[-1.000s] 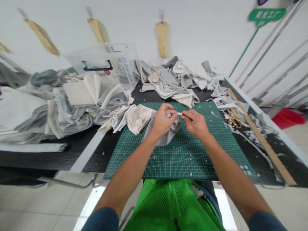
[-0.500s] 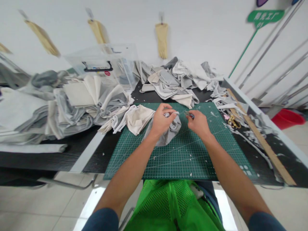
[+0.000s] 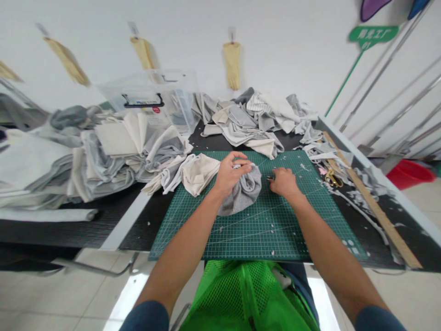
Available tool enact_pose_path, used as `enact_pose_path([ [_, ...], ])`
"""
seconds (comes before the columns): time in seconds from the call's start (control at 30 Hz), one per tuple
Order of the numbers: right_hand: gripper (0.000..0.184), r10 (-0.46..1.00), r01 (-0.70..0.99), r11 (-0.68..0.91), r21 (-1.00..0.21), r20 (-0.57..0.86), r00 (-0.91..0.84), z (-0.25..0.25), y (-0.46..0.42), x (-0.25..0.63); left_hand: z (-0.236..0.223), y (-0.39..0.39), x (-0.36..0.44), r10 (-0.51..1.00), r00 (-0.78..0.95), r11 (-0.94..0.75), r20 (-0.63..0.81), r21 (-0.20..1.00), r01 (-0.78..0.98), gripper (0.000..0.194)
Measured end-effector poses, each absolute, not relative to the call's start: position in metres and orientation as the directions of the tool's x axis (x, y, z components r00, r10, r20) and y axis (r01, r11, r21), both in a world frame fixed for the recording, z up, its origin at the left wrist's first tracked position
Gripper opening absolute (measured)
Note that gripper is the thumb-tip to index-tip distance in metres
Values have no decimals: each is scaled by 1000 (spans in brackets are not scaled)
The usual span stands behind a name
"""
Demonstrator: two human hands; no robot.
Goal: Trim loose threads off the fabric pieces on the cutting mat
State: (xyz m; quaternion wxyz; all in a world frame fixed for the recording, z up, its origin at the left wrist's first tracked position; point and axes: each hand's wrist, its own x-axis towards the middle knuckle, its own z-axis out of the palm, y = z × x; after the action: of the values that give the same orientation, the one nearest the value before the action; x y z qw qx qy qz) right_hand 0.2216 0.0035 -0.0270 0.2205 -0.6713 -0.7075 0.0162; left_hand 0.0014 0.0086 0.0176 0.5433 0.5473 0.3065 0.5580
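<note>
A gathered piece of grey cloth [image 3: 241, 197] lies on the green cutting mat [image 3: 248, 239], its top twisted into a round swirl. My left hand [image 3: 231, 172] holds it from the left, fingers curled over its upper edge. To the right of the cloth, apart from it, my right hand [image 3: 284, 180] is closed low over the mat. Small thread snips [image 3: 269, 178] stick out from its fingers, metal tips pointing left; most of the tool is hidden in the palm. A folded cream cloth [image 3: 198, 174] rests left of my left hand.
Heaped fabric pieces [image 3: 113, 151] cover the table on the left, before a clear plastic box [image 3: 172, 110]. More scraps [image 3: 248, 119] lie behind the mat. Gold-handled scissors [image 3: 333, 179] and a wooden ruler [image 3: 372, 202] lie on the right, among cuttings.
My right hand has drawn the snips away from the cloth's top and lowered them to the mat on the right. The grey cloth has turned, showing its swirl. The view has tilted slightly up.
</note>
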Motion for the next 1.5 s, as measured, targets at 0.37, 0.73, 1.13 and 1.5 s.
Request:
enact_pose_path([
  [0.37,36,866,517,495,-698,447,-225,5,-19,189,17,6,2,917,284,-225,281,951,-214,43],
  [0.73,47,736,462,350,-815,544,403,9,-1,221,12,32,-27,908,285,-375,307,899,227,33],
  [1.13,49,578,478,241,-845,520,629,-4,20,265,24,38,-71,871,489,-295,53,853,432,34],
  [1.5,55,705,499,334,-799,564,430,9,5,234,1,42,-53,827,503,-533,251,636,559,45],
])
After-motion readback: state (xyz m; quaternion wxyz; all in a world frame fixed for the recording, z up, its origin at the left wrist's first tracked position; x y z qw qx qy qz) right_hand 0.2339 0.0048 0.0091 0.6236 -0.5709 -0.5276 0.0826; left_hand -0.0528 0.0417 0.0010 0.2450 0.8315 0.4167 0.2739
